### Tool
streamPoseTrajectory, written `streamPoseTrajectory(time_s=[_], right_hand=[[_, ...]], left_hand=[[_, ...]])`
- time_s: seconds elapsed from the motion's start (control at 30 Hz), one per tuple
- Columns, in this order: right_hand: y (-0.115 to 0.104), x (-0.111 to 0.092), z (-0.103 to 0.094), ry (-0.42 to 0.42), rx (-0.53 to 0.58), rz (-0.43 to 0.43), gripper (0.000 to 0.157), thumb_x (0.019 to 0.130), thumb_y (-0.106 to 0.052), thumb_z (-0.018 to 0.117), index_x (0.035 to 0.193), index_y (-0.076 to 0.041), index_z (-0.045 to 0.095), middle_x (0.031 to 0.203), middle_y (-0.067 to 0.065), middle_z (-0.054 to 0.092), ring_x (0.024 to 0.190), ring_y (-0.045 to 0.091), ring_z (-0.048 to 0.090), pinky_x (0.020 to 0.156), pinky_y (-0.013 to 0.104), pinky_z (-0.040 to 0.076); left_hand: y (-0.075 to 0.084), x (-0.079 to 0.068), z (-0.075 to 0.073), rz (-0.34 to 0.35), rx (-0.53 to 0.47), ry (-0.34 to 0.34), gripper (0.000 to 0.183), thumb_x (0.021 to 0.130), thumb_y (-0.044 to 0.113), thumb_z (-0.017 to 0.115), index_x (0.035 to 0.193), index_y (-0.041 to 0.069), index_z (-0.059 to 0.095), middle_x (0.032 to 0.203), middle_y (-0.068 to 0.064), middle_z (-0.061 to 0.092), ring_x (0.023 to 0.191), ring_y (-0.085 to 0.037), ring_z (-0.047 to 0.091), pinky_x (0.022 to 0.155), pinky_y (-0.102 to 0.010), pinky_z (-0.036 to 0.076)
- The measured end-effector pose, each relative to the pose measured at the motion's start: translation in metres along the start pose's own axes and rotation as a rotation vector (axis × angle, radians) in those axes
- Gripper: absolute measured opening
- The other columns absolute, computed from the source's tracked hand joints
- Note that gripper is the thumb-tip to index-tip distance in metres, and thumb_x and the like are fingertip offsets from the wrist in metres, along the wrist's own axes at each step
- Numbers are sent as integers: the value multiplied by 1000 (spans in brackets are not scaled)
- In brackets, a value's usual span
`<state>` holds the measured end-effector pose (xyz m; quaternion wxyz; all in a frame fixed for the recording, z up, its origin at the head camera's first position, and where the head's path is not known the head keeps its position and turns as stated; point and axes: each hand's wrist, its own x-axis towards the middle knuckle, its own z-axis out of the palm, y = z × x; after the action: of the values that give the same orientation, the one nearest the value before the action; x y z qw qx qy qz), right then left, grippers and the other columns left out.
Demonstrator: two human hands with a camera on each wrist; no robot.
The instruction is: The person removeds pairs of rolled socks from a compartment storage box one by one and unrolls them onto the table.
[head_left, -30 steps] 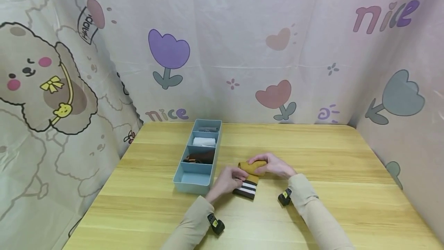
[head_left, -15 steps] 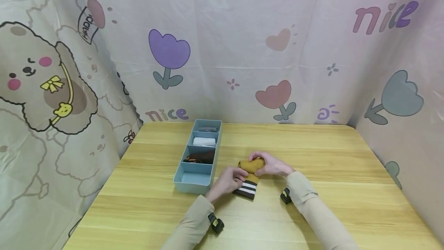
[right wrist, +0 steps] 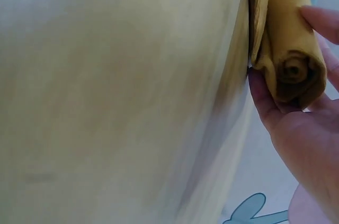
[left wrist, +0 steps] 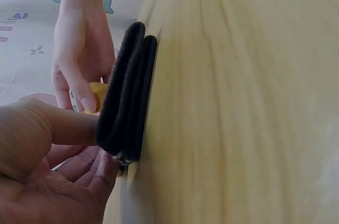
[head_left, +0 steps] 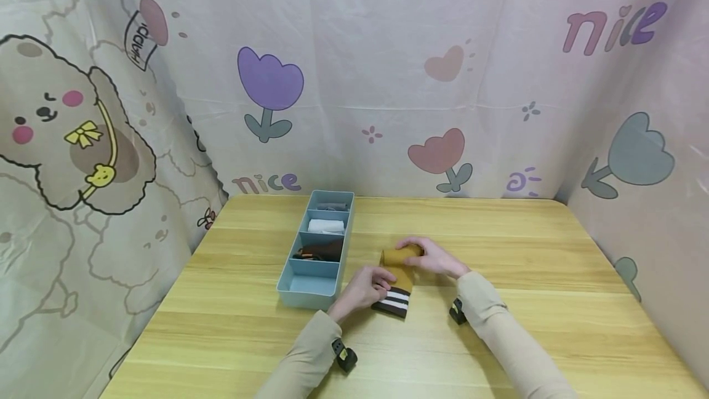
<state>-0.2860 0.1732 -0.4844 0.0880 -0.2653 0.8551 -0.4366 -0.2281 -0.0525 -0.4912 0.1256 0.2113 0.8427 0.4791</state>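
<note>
A pair of mustard socks (head_left: 404,277) with dark brown and white striped cuffs lies on the table, the cuffs toward me and the far end rolled up. My right hand (head_left: 436,258) holds that roll (right wrist: 290,23), thumb on one side and fingers on the other; its spiral end shows in the right wrist view. At the left edge near the stripes, my left hand (head_left: 362,288) pinches the socks between thumb and fingers. Two dark cuffs (left wrist: 127,91) appear stacked in the left wrist view, close by the left thumb.
Left of the socks stands a blue divided box (head_left: 308,301). Its compartments hold a grey item (head_left: 332,207), a white folded cloth (head_left: 325,226) and a dark brown item (head_left: 321,250); the nearest one shows its bare bottom. A printed curtain (head_left: 354,79) hangs behind the wooden table (head_left: 498,350).
My right hand and the roll have shifted slightly away from me, and more flat mustard fabric shows in front of the roll. My left hand has stayed in place.
</note>
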Motion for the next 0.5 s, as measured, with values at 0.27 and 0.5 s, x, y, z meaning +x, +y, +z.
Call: streamPoseTrajectory(time_s=[0.27, 0.5], right_hand=[[-3, 8, -2, -37, -56, 12, 39, 85, -7, 75, 123, -6, 64, 132, 17, 63, 123, 35, 56, 108, 52, 42], [-2, 14, -4, -16, -115, -13, 35, 84, -5, 76, 117, 0, 66, 122, 21, 67, 108, 29, 62, 95, 38, 49]], left_hand=[[1, -2, -3, 53, 2, -3, 35, 72, -13, 55, 102, -5, 73, 82, -8, 73, 73, -3, 62, 64, -18, 52], [0, 1, -1, -11, 10, -5, 37, 72, -19, 56, 102, -5, 74, 85, -17, 74, 75, -10, 63, 60, -15, 45]])
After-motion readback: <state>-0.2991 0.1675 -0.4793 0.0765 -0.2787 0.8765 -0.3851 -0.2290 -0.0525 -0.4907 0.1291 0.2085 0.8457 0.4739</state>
